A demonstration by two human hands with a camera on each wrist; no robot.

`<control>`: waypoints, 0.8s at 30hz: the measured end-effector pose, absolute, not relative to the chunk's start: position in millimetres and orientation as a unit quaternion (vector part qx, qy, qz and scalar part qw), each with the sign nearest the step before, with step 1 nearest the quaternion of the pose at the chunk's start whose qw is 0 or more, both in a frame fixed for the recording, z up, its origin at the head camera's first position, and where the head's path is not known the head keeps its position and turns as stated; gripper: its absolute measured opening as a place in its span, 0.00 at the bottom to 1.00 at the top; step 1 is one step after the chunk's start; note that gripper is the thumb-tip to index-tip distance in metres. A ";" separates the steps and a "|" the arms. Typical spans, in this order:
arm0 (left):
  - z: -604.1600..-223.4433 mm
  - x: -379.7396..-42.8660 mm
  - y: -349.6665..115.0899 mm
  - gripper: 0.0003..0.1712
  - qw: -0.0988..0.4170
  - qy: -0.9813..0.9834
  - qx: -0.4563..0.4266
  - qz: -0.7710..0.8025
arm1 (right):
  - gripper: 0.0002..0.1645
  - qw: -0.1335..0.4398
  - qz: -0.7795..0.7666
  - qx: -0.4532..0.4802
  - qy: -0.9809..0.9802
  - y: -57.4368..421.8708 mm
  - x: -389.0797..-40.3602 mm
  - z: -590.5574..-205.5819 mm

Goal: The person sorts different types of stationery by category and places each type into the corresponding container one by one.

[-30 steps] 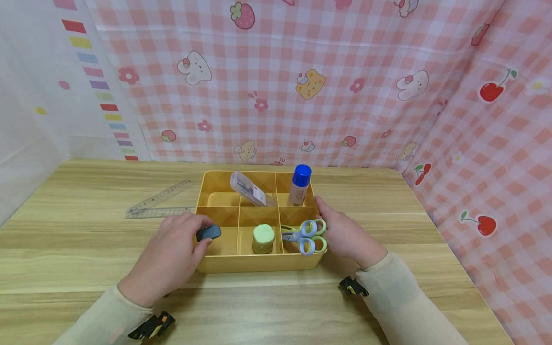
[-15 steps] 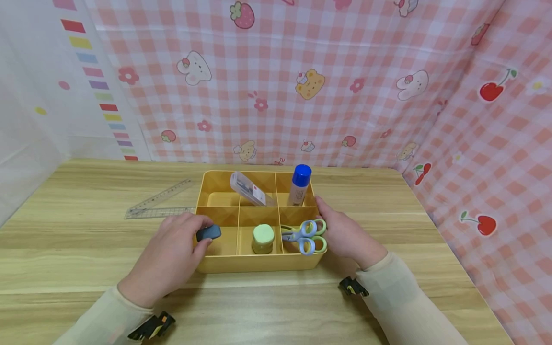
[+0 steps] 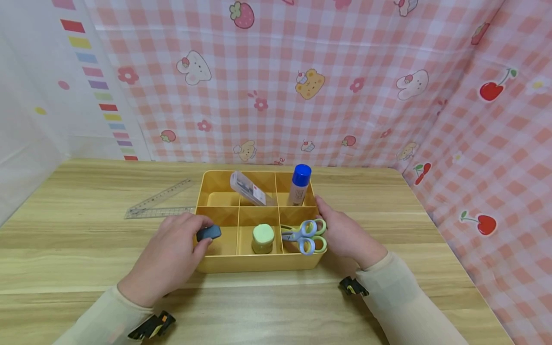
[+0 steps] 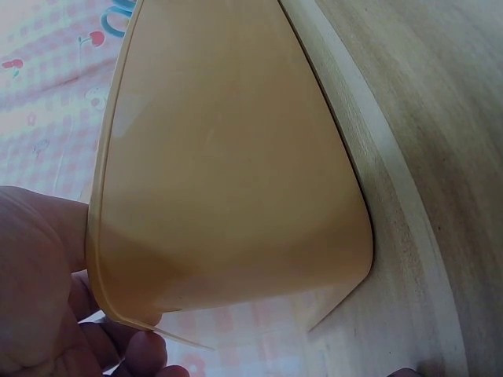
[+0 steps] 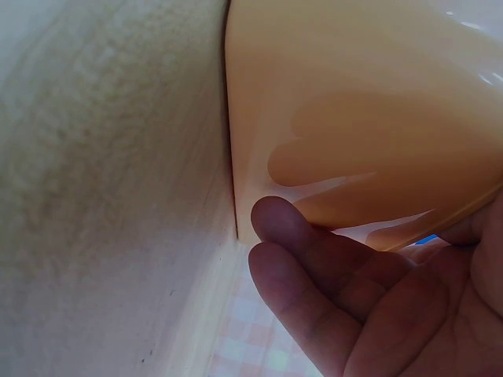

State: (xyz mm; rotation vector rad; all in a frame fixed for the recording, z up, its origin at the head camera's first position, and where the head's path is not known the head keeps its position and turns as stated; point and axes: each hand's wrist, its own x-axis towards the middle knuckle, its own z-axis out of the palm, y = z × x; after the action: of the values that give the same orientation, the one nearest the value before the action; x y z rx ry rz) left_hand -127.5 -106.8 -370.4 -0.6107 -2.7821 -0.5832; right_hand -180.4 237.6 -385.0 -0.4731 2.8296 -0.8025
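Note:
In the head view my left hand (image 3: 166, 256) pinches a small dark blue-grey block, like an eraser (image 3: 209, 233), over the front left compartment of a yellow divided organizer (image 3: 258, 263). Its fingers also lie close to the organizer's left rim in the left wrist view, where the block is hidden. My right hand (image 3: 347, 237) rests against the organizer's right side. In the right wrist view its fairly straight fingers (image 5: 295, 290) touch or nearly touch the outer wall. Nearest to it, blue and green scissors (image 3: 307, 237) lie in the front right compartment, handles over the rim.
A small green-topped pot (image 3: 263, 238) stands in the front middle compartment. Behind it leans a translucent plastic case (image 3: 251, 189). A blue-capped glue stick (image 3: 299, 184) stands at the back right. Clear rulers (image 3: 159, 211) lie left of the organizer on the wooden table (image 3: 276, 306).

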 end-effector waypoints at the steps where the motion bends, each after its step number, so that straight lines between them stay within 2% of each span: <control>1: -370.6 -127.6 -106.9 0.12 0.117 -0.950 -0.209 -0.199 | 0.36 0.081 -0.267 -0.159 0.947 237.6 -180.2 -384.8; 24: -372.2 -128.9 -106.8 0.11 0.101 -0.953 -0.203 -0.201 | 0.36 0.089 -0.274 -0.148 0.946 239.1 -181.1 -386.7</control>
State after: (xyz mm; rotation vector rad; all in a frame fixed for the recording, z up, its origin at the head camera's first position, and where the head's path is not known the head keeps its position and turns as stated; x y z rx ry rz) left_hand -128.9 -106.8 -372.2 -0.5998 -2.8156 -0.5945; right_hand -181.1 239.1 -386.7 -0.4402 2.8146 -0.8143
